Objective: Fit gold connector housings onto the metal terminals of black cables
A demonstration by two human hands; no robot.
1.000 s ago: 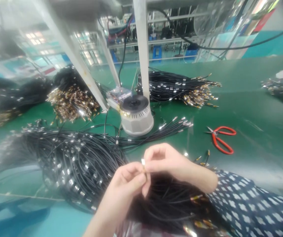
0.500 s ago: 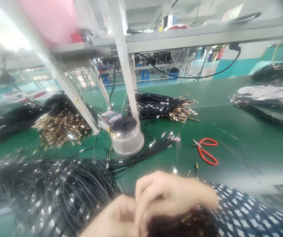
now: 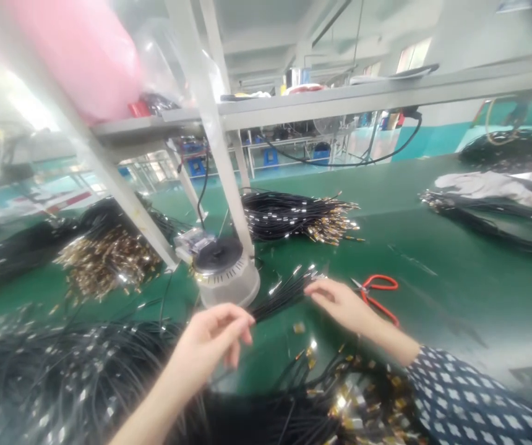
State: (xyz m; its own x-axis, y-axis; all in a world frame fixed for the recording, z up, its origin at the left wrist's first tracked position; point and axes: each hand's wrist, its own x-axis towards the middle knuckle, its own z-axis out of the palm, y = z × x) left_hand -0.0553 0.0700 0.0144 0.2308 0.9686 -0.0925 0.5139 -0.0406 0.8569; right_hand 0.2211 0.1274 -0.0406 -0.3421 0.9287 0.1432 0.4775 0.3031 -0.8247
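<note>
My left hand (image 3: 214, 337) pinches a thin black cable (image 3: 266, 307) at the near centre of the green table (image 3: 433, 272). My right hand (image 3: 338, 303) reaches forward, fingers stretched over the silver tips of a small bunch of black cables (image 3: 294, 287) beside the red scissors (image 3: 377, 293). A large tangle of black cables (image 3: 75, 377) with silver sleeves lies at the near left. More cables with gold ends (image 3: 340, 402) lie right in front of me.
A round white device (image 3: 226, 272) stands at a frame post (image 3: 210, 123). Bundles with gold connectors lie at left (image 3: 103, 259) and behind (image 3: 303, 216). Further cables and grey cloth (image 3: 493, 191) lie at the far right. A shelf runs overhead.
My hands were pinched together close to me on one small silver piece; now they are apart. The right hand has reached out to the cable tips, the left holds a cable. The view tilted up.
</note>
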